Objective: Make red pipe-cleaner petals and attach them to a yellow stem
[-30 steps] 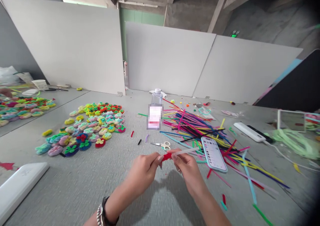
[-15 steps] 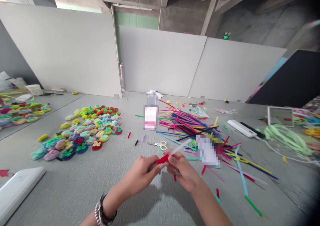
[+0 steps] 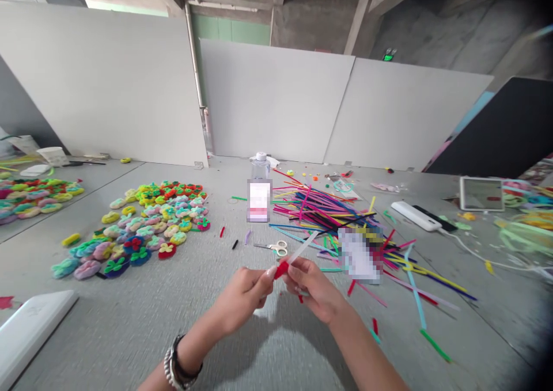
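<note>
A red fuzzy pipe cleaner (image 3: 281, 269) is bunched around a pale, whitish flat strip (image 3: 305, 246) between my hands, low over the table. My left hand (image 3: 242, 300) pinches its left side with thumb and forefinger. From the other side, my right hand (image 3: 316, 292) grips the red piece and the strip's base, while the strip sticks up and to the right. A short red end shows under my right fingers. Just beyond my hands lie small scissors (image 3: 276, 247), with a heap of loose coloured pipe cleaners (image 3: 319, 207) to their right.
Many fuzzy flowers (image 3: 166, 215) spread across the left. A bottle (image 3: 260, 169) stands mid-table behind the scissors. At near left lies a white box-like object (image 3: 37, 336). A white power bank (image 3: 415, 216) with a cable is at right. White panels (image 3: 276, 100) border the back.
My left hand has shifted slightly left and down along the red pipe cleaner, exposing its end at my fingertips. My right hand keeps its grip. The view has shifted slightly.
</note>
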### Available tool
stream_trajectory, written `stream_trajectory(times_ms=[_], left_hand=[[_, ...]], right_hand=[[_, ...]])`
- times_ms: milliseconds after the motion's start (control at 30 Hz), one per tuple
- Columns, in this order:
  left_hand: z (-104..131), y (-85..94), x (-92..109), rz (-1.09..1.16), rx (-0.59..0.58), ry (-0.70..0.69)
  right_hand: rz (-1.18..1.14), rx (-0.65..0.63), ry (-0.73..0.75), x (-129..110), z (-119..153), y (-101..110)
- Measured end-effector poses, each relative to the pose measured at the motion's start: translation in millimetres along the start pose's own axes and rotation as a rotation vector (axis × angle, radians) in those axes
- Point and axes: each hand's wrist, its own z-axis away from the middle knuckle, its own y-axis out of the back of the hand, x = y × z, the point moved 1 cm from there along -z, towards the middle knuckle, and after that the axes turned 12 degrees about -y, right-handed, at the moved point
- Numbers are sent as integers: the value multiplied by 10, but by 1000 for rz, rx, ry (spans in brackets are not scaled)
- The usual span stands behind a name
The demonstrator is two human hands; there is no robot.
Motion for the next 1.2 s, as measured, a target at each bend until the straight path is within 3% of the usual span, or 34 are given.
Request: stream_trajectory(times_ms=[67,133,233,367,633,833,1000,1200], left_hand=[[-2,-4,12,48,-43,30],[-11,8,14,-154,-24,-3],[-25,45,-5,-603,108,-57],[-23,71,-52,-793,165,-122],[-5,51,-90,-707,347,-187],[-30,25,-108,-533,252,-149],[-9,30,-73,-604,159,-200],[18,40,-69,-663,151,-198]], right_hand=[[29,8,32,-3,5,-13],[81,65,80,-5,-3,-31],[153,193,139,10,-33,-63],[164,267,151,31,-53,-88],[209,236,147,-27,17,-126],[154,186,121,-4,3,-98],[142,200,124,0,-8,-77],[144,250,147,-26,2,-111]])
